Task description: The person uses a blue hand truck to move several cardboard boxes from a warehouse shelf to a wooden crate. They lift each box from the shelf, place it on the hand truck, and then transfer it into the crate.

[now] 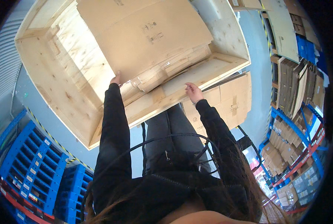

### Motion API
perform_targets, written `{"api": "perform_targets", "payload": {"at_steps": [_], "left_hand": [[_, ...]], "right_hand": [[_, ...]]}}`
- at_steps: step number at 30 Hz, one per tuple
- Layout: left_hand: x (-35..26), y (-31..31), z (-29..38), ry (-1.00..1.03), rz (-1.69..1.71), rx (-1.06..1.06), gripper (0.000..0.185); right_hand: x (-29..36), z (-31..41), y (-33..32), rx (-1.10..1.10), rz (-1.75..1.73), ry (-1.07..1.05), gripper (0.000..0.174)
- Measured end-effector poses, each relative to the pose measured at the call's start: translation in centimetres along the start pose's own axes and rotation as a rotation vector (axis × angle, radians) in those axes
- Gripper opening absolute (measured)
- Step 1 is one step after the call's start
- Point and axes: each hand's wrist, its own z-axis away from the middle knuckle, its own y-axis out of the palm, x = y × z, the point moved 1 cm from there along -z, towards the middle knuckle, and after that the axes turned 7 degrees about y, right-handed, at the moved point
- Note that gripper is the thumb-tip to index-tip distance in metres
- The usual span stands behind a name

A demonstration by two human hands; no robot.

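A large plywood crate [62,86] with an open top fills the upper part of the view. Inside it lie flattened cardboard sheets [166,25], the top one bearing printed marks. My left hand [116,79] is at the near left corner of the top sheet, thumb along its edge and the other fingers hidden. Below that sheet, a cardboard piece with clear tape [169,65] runs along the near side. My right hand [194,92] is over the crate's near wooden rim [166,102], its fingers loosely bent with nothing seen between them.
Flattened cardboard [233,103] leans outside the crate, near my right arm. Blue pallets [29,168] stand at the lower left. On the right are racks with cardboard boxes [278,148] and upright cardboard sheets [291,86]. A dark cable [172,135] loops before my body.
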Motion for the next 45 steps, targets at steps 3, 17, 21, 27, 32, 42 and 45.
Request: {"api": "perform_targets", "payload": {"at_steps": [3, 17, 21, 27, 32, 42, 45], "left_hand": [[-0.2, -0.1, 0.8, 0.22, 0.096, 0.019, 0.065], [5.9, -11.8, 24.8, 0.266, 0.216, 0.209, 0.05], [10.5, -14.2, 30.8, 0.275, 0.095, 0.192, 0.049], [14.6, -13.4, 37.2, -0.132, -0.245, 0.345, 0.077], [16.5, -12.6, 40.7, -0.279, -0.14, 0.334, 0.073], [20.4, -11.8, 40.8, -0.241, 0.14, 0.279, 0.06], [21.4, -11.3, 38.8, -0.223, 0.02, 0.062, 0.052]], "right_hand": [[0.1, 0.3, -1.0, -0.011, 0.062, -0.066, 0.024], [0.4, -6.9, -20.1, -0.684, -0.225, -0.027, 0.041], [-1.3, -8.4, -15.6, 0.203, -0.17, 0.447, 0.057], [1.0, -2.1, -6.2, -0.194, 0.909, 0.392, 0.059], [0.5, 2.2, -6.5, -0.286, 0.675, 0.524, 0.063], [-5.5, -1.9, -11.1, -0.159, 0.626, 0.445, 0.057], [-3.5, 0.5, -11.5, -0.172, 0.627, 0.359, 0.058]]}}
